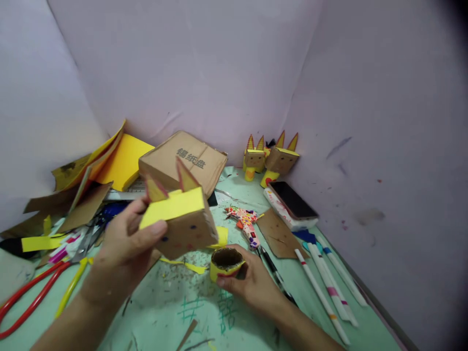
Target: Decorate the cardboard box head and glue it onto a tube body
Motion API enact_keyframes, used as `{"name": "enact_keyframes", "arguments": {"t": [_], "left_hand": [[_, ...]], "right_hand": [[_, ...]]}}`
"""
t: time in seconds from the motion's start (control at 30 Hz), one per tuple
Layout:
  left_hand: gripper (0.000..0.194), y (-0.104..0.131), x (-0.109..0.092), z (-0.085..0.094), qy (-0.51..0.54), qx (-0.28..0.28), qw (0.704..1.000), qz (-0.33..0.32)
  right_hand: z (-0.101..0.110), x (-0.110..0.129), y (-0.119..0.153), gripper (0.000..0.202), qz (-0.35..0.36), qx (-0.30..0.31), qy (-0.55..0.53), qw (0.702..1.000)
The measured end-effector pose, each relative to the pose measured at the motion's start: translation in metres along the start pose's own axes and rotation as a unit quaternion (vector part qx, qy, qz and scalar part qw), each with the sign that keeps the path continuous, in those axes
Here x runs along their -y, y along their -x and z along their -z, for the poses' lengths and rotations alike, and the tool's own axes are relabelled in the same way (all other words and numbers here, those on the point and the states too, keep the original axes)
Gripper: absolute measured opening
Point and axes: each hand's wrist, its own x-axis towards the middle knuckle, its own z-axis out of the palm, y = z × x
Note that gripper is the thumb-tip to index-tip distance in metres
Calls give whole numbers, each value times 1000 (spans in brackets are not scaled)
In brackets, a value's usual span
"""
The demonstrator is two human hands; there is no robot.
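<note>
My left hand (127, 243) grips a cardboard box head (190, 231) by its left side. Its top is yellow, two pointed ears (187, 176) stand up from it, and small drawn marks form a face on the front. Lower and to the right, my right hand (252, 280) is closed around a short yellow cardboard tube (219, 274). The tube's open, corrugated rim faces up. Head and tube are apart, with the head above and left of the tube.
Finished box figures (281, 161) stand at the back right, near a phone (294, 200). A patterned glue gun (247, 226) lies mid-table. Markers (325, 287) line the right; red-handled scissors (34, 297) lie left. Behind are a cardboard box (171, 153) and a yellow paper stack (126, 158).
</note>
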Motion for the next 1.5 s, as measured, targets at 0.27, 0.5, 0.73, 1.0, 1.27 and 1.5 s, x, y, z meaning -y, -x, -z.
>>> {"name": "enact_keyframes", "arguments": {"t": [0.27,0.5,0.73,1.0,1.27,1.5], "left_hand": [[60,13,21,-30,33,63,996,54],[66,22,28,-31,-2,91,996,8],[62,21,36,-29,-44,114,992,-35],[66,21,39,-32,-51,98,993,-30],[64,24,37,-32,-56,101,993,-25],[64,23,37,-34,-85,120,989,-26]], "right_hand": [[-4,-5,-4,37,2,18,-45,999],[-4,-9,-5,36,18,16,-30,999],[-6,4,-3,35,41,9,-22,999],[-8,2,-4,35,39,9,-30,999],[-6,1,-4,38,43,10,-31,999],[-6,-6,-3,34,43,21,-33,998]]}}
